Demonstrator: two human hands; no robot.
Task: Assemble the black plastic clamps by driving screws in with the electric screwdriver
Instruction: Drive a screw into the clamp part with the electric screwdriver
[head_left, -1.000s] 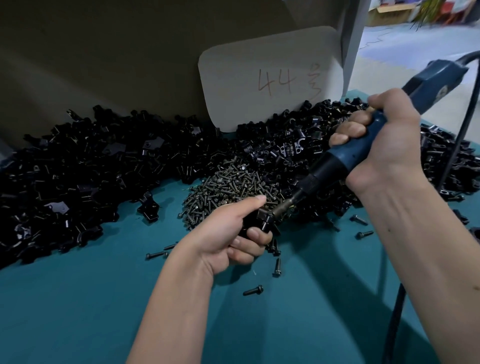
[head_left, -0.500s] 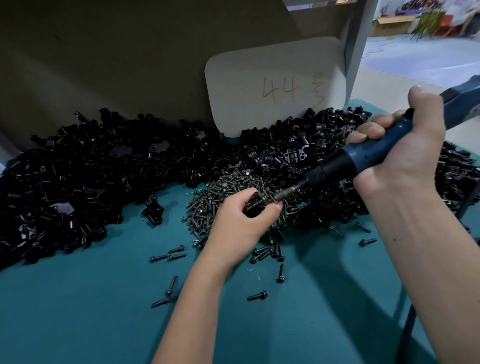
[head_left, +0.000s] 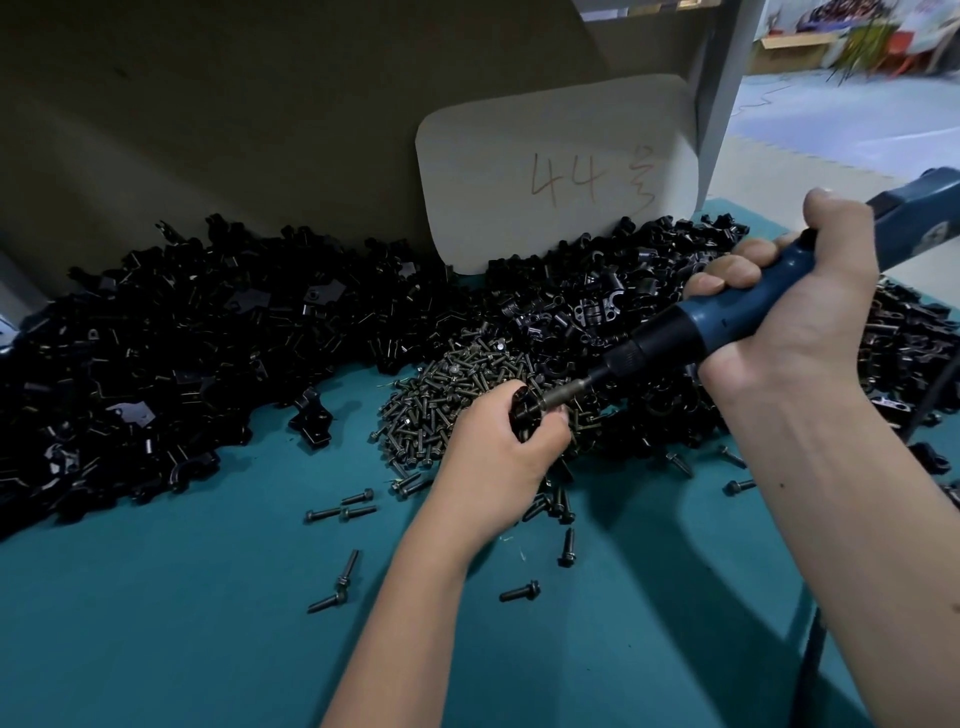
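Note:
My left hand (head_left: 496, 452) grips a small black plastic clamp (head_left: 523, 410) over the near edge of the screw pile (head_left: 447, 400). My right hand (head_left: 800, 306) is wrapped around the blue electric screwdriver (head_left: 727, 322), which slants down to the left. Its metal bit (head_left: 569, 393) touches the clamp in my left hand. Most of the clamp is hidden by my fingers.
A long heap of black clamp parts (head_left: 171, 353) runs along the back of the teal table (head_left: 156, 623), continuing behind the screws to the right (head_left: 597, 296). Loose screws (head_left: 343, 512) lie scattered near my left wrist. A cardboard card marked "44" (head_left: 561, 171) leans on the back wall.
My left hand has moved forward with the clamp, from above the bare table to the edge of the screw pile. The screwdriver has followed and its bit stays on the clamp.

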